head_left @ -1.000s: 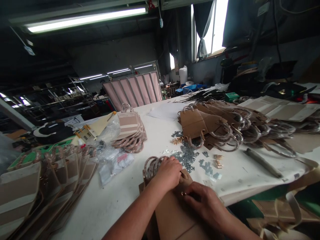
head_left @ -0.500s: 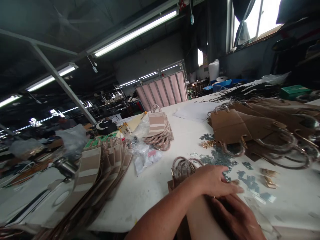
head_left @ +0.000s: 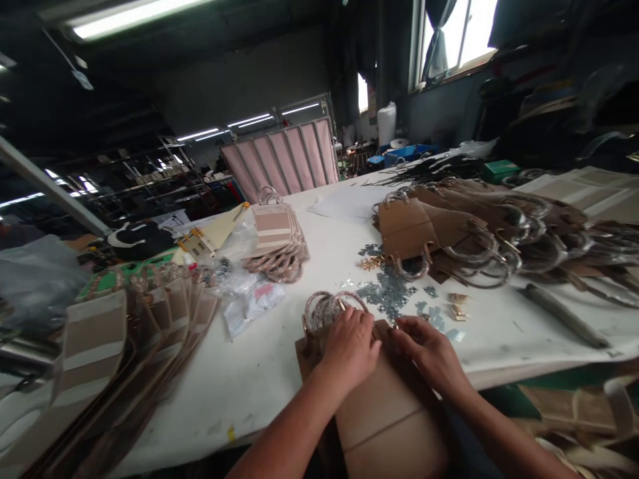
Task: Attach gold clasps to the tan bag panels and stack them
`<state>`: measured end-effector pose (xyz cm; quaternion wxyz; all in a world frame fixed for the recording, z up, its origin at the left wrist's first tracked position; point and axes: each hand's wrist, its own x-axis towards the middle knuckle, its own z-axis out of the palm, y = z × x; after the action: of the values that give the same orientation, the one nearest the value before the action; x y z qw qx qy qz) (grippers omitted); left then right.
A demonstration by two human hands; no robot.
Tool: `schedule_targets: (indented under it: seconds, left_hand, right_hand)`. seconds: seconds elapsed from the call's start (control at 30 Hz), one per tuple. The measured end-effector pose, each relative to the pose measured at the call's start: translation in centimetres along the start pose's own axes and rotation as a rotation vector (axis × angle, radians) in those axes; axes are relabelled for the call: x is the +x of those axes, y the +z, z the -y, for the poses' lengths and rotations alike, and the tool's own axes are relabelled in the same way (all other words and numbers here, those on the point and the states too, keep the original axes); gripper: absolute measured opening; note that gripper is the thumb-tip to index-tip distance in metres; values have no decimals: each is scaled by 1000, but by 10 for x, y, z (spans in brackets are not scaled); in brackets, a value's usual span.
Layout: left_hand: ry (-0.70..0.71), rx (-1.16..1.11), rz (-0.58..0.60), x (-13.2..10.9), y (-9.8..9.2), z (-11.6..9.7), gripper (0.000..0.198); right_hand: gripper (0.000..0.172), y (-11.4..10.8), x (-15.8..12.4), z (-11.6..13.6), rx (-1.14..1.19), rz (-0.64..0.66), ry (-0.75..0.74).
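Observation:
A stack of brown bag panels (head_left: 389, 412) with looped handles (head_left: 324, 307) lies at the table's near edge. My left hand (head_left: 349, 349) lies on its top, fingers curled down over the upper edge beside the handles. My right hand (head_left: 429, 352) sits just to the right, fingers bent and pressed at the panel's top right corner; what they pinch is hidden. A scatter of small silver metal plates (head_left: 389, 293) and a few gold clasps (head_left: 455, 305) lies just beyond both hands.
A long pile of brown panels with round handles (head_left: 479, 233) covers the right of the white table (head_left: 259, 372). A striped bag stack (head_left: 277, 243) stands mid-table. More striped bags (head_left: 130, 346) fan out at left, with plastic packets (head_left: 249, 299) nearby. A grey tool (head_left: 562, 313) lies at right.
The camera swung left and then back. My left hand went from lying over my right hand, fingers reaching right, to resting on the panel's top; my right hand now shows beside it.

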<state>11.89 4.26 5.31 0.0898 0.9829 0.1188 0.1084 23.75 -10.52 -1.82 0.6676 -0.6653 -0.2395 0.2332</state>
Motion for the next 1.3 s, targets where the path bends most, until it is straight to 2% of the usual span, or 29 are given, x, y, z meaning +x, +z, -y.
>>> schedule_targets:
  seconds: [0.1, 0.23, 0.47, 0.77, 1.0, 1.2, 1.3]
  left_hand:
    - [1, 83, 35, 3, -2, -1, 37]
    - [17, 141, 53, 5, -1, -1, 36]
    - [53, 152, 35, 5, 2, 5, 33]
    - [47, 98, 23, 5, 4, 6, 29]
    - [51, 74, 9, 5, 5, 5, 27]
    - [-77, -21, -41, 1, 3, 3, 34]
    - [-126, -49, -28, 4, -1, 0, 36]
  right_hand:
    - [39, -7, 3, -1, -150, 13, -87]
    - [26, -10, 3, -4, -358, 40, -223]
    - [20, -13, 5, -12, -556, 6, -200]
    - [21, -8, 9, -9, -572, 11, -219]
    - [20, 0, 10, -5, -426, 22, -168]
    - [17, 0, 0, -1, -382, -58, -365]
    - [15, 0, -3, 0, -416, -71, -482]
